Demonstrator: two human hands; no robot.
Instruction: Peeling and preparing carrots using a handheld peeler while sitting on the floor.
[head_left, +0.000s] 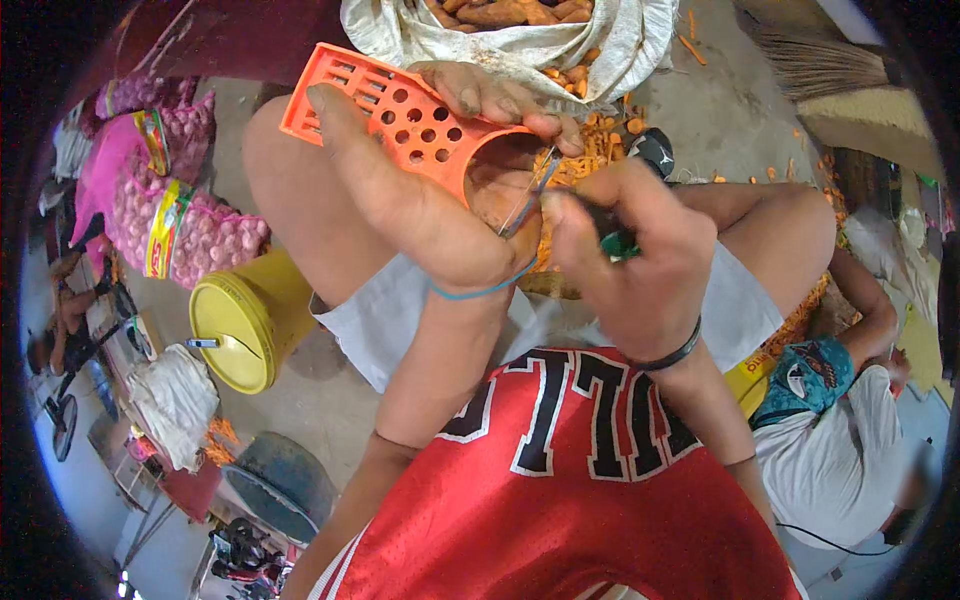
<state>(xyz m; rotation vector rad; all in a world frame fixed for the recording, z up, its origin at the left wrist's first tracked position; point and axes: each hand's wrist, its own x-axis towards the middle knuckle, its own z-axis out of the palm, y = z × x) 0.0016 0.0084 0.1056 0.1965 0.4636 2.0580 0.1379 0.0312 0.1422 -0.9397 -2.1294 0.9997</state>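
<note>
My left hand (420, 202) grips an orange plastic hand grater (412, 120), with rows of round holes and slots in its body and a wide curved opening at its near end. A thin blade-like strip (546, 176) spans this opening. My right hand (637, 255) is bent close to the strip, its thumb tip beside it. Blur hides whether its fingers hold the strip. Under the right fingers shows a green object (619, 246), mostly hidden. Orange vegetable shreds (592, 154) lie below the hands.
Ahead stands a white woven sack (480, 52) of orange-brown root vegetables (517, 11). To the left are mesh bags of garlic (195, 225), a lidded yellow bucket (232, 330) and a dark tub (277, 480). Another person (832, 435) sits close at right, near a broom (817, 64).
</note>
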